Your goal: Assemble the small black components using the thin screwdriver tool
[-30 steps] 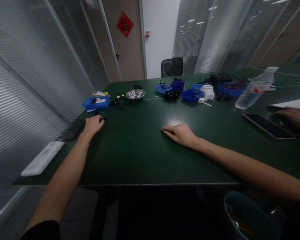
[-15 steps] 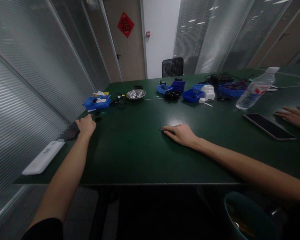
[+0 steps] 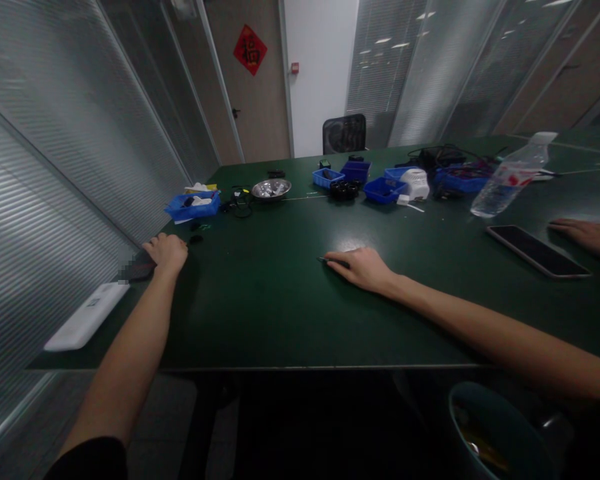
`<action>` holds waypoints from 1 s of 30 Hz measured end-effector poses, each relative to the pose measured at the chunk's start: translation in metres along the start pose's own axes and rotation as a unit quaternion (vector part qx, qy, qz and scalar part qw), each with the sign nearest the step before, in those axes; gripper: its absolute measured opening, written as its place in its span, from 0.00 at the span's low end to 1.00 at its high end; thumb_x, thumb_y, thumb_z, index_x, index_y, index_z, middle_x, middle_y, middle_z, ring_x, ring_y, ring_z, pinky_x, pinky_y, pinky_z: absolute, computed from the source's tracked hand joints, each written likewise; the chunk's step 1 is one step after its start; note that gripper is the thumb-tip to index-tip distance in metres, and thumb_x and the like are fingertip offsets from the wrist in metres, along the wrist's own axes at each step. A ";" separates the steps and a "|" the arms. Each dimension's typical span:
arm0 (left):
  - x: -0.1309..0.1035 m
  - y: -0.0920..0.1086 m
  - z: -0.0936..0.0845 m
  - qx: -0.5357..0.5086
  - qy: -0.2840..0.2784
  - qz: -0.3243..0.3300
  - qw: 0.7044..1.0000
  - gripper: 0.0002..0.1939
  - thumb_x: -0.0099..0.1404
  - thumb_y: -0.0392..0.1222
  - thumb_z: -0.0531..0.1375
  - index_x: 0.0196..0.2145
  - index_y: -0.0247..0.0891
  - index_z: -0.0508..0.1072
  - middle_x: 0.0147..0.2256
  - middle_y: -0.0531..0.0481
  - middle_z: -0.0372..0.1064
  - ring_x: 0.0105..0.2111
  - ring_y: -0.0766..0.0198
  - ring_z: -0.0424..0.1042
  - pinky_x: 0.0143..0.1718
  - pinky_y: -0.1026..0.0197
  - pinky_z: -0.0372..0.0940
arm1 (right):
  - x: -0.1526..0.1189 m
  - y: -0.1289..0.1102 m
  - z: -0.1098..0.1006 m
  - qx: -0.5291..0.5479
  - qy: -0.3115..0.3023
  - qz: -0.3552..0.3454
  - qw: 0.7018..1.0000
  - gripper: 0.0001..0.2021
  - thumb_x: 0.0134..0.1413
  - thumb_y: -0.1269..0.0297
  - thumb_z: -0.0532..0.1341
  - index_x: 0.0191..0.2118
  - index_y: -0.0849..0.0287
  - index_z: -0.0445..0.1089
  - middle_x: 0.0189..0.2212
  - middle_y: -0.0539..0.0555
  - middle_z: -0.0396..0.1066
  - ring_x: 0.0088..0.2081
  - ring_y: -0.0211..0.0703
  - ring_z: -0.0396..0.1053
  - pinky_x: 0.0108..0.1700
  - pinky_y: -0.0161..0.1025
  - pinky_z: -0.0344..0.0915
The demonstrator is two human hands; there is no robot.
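Observation:
My left hand (image 3: 167, 253) is at the table's left side, its fingers bent over the right end of a dark flat object (image 3: 141, 267). That object is partly blurred, and the fingertips are hidden behind the hand. Near the middle of the table rests my right hand (image 3: 361, 267), closed around a thin pen-like tool. The tool's narrow tip (image 3: 322, 259) points left and lies close to the green tabletop (image 3: 260, 300). Two small dark pieces lie just beyond my left hand.
A white flat case (image 3: 87, 317) lies at the left edge. Blue trays (image 3: 193, 208), a metal bowl (image 3: 271, 189) and cables stand farther back. To the right are a plastic bottle (image 3: 513, 177), a phone (image 3: 537, 251) and another person's hand (image 3: 587, 237). A bin (image 3: 500, 433) stands below.
My left hand has shifted slightly left and down over the dark object, which shows lower at its upper edge. My right hand stays put. The other person's fingers are closer together.

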State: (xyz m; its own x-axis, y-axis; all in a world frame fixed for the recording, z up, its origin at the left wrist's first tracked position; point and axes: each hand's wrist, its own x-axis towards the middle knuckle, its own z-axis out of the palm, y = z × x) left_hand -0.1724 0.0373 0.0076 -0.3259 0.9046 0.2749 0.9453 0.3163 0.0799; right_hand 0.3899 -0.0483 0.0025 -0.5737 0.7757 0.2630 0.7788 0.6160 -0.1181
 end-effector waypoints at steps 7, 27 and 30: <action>-0.004 0.014 -0.002 -0.024 0.055 -0.053 0.997 0.19 0.71 0.43 0.52 0.51 0.29 0.74 0.44 0.29 0.77 0.49 0.37 0.73 0.59 0.36 0.58 | 0.000 0.002 0.002 -0.001 0.005 0.001 1.000 0.22 0.76 0.49 0.52 0.64 0.48 0.75 0.42 0.55 0.84 0.35 0.47 0.78 0.36 0.39 0.64; 0.003 0.022 0.006 -0.131 0.051 0.010 0.990 0.21 0.74 0.46 0.54 0.56 0.35 0.79 0.55 0.35 0.75 0.54 0.44 0.72 0.58 0.48 0.64 | 0.000 -0.001 -0.001 0.004 -0.001 -0.001 1.000 0.22 0.76 0.51 0.53 0.65 0.49 0.74 0.42 0.54 0.84 0.34 0.46 0.78 0.37 0.40 0.65; 0.005 0.022 0.011 -0.124 0.028 -0.005 0.992 0.19 0.73 0.47 0.57 0.54 0.38 0.80 0.53 0.37 0.76 0.53 0.44 0.72 0.56 0.49 0.66 | 0.000 -0.001 -0.001 0.000 0.002 0.000 1.000 0.22 0.76 0.50 0.53 0.64 0.49 0.75 0.42 0.55 0.84 0.34 0.47 0.78 0.37 0.39 0.65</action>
State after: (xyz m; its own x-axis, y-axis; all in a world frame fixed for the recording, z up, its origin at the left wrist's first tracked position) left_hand -0.1530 0.0520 -0.0002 -0.3412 0.8820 0.3251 0.9185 0.2395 0.3145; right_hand 0.3890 -0.0488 0.0033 -0.5724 0.7752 0.2671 0.7788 0.6159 -0.1187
